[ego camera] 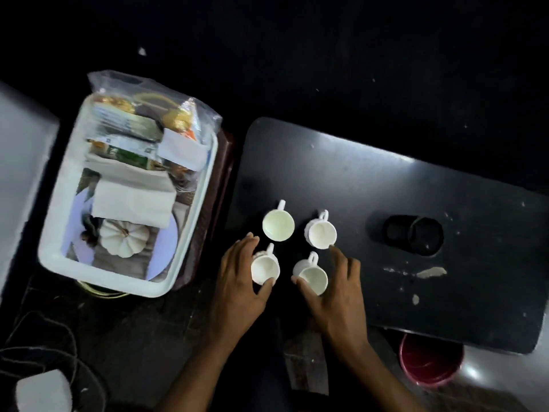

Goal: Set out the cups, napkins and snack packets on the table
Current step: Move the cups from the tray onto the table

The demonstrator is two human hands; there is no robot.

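Cups (278,225) on the table (386,179): left hand (237,281) grips near-left cup (264,269), right hand (338,289) near-right cup (313,278); packet labels (130,154) blurred.

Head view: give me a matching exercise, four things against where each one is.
Things:
A. near-left cup
B. near-right cup
C. napkins
D. black holder

Places:
1. in the white tray
2. gripped by the right hand
3. on the table, right of the cups
4. gripped by the left hand

Pairs: A-4, B-2, C-1, D-3
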